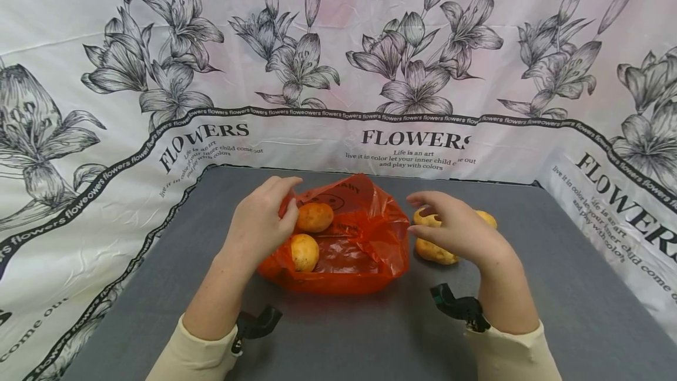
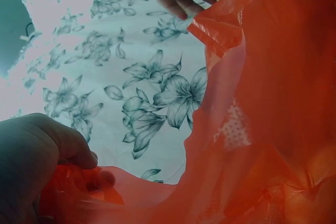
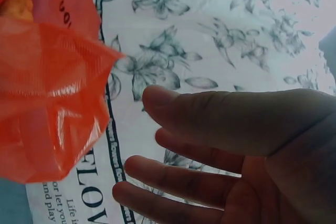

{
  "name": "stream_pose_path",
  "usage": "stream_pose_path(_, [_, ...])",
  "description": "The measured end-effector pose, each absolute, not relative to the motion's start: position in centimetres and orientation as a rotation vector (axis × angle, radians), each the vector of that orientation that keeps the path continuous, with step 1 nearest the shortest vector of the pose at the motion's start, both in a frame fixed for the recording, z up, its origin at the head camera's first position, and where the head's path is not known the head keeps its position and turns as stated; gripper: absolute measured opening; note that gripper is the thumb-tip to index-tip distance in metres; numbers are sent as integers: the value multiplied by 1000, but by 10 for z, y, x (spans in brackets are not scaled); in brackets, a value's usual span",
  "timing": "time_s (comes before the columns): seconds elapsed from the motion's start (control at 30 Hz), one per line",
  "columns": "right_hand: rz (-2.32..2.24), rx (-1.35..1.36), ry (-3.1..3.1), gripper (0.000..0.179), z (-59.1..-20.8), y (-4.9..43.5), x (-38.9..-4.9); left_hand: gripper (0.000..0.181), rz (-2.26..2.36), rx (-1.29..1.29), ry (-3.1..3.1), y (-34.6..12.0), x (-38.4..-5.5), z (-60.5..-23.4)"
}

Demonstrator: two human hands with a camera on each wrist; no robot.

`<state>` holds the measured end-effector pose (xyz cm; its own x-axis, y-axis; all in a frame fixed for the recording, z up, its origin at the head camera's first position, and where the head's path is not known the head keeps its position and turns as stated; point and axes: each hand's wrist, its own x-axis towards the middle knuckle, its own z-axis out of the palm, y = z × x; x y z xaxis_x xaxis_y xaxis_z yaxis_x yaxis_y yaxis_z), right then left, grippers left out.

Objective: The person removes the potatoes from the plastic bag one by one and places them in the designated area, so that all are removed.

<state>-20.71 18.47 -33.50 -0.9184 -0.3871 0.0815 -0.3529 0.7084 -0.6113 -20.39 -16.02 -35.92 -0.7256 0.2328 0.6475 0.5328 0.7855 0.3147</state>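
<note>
The white cloth (image 1: pixel 307 149) reads "FLOWERS" and "Life is an art".

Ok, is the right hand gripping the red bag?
No, the right wrist view shows the right hand apart from the red bag, with floral cloth visible between them.

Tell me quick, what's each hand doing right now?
Left hand: closed, pinching the edge of the bag.
Right hand: open, fingers apart, holding nothing.
</note>
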Motion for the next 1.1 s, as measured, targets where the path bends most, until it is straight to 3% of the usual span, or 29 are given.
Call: stream_pose_path(1.1, [-1019,-957,2873,60,-350,137,-205,35,-648,-571,-2388,-159,-202,-358])
